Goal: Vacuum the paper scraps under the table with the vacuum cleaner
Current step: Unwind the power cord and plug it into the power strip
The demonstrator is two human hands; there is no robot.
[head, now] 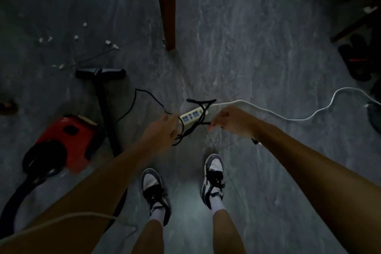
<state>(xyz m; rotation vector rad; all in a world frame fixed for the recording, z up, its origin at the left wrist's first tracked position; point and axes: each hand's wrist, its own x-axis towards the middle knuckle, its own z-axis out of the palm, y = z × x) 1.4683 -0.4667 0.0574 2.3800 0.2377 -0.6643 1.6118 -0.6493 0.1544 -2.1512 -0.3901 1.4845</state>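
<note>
Where the hands meet: low over the power strip, which lies on the grey floor in front of the person's shoes.
Left hand: fingers curled round several loops of the black cord; the loops hang tangled under the palm.
Right hand: fingertips pressed together, pinching one end of the same cord just beside the strip; whether this end carries the plug, I cannot tell.
Power strip: pale body with blue socket faces; any print on it is too small to read. Strands of the cord cross over its far end.
White cable: goes from the strip to the right in curves.
Vacuum cleaner: red body with black parts, on the floor to the left; its markings are too blurred to read.
Hose: black, curving from the body to the lower left edge.
Nozzle: black, flat on the floor at the end of a black tube, beyond the body.
Paper scraps: small white pieces scattered on the floor beyond the nozzle, left of the brown table leg, well apart from both hands.
</note>
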